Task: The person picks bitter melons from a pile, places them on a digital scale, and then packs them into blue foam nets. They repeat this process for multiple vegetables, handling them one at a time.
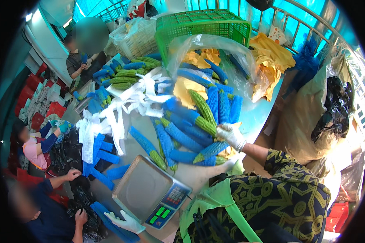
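Note:
My right hand (231, 136), in a white glove, grips the end of a green bitter gourd (205, 125). The gourd's far part sits in a blue foam net sleeve, blurred there. Below and around it lies a pile of sleeved gourds (182, 138) on the metal table (124, 123). My left hand (126, 222), also gloved, has its fingers spread and holds nothing I can see. It hovers over or touches long blue foam net sleeves (106, 217); which of the two I cannot tell. Between my hands stands a digital scale (146, 188) with a bare pan.
White foam net sleeves (118, 112) are heaped mid-table. A green plastic crate (200, 22) and clear plastic bag (200, 42) stand at the far side, with yellow paper (267, 60) beside them. A co-worker's hands (76, 194) are at left; two more people work beyond.

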Motion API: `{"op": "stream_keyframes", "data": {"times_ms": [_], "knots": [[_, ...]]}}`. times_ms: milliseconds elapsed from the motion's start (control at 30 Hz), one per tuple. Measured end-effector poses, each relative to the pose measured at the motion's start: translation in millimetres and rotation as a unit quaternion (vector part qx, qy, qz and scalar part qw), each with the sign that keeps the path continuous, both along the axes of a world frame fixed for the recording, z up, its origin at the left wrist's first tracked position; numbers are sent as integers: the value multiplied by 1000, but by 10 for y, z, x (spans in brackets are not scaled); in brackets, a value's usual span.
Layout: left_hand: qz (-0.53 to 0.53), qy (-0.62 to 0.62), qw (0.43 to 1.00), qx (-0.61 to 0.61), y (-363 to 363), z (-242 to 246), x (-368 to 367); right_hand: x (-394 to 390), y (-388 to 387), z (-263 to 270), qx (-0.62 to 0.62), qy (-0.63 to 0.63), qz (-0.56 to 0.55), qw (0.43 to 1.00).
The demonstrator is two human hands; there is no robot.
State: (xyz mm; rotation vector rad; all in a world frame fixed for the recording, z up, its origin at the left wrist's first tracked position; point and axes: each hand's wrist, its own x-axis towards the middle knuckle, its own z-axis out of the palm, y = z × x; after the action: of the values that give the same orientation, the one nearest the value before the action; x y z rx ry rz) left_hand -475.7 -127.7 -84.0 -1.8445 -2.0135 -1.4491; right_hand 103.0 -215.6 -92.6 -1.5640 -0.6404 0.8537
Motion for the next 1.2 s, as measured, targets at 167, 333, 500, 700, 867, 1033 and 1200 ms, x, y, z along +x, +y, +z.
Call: {"op": "stream_keyframes", "data": {"times_ms": [167,333,500,700,867,1033,1200], "knots": [[-111,-50,990,70,-130,139,1094,1759,646,-272,48,-81,-70,993],[-56,-44,992,-102,-259,316,2583,3615,1301,-785,-57,-276,-40,959],[-164,-106,972,-133,-174,270,3571,4629,1736,-773,-140,-376,-97,911],[-144,-95,966,-195,-225,231,4095,5065,1674,-606,-347,-491,-119,790],[-203,-121,953,-188,25,183,4499,5355,1721,-946,-466,-411,-61,781],[-324,-76,929,-163,388,297,5017,5482,1693,-841,-215,-405,-52,887],[-444,-76,875,-177,449,511,5387,5159,1397,-256,-103,-136,-6,985]]}}
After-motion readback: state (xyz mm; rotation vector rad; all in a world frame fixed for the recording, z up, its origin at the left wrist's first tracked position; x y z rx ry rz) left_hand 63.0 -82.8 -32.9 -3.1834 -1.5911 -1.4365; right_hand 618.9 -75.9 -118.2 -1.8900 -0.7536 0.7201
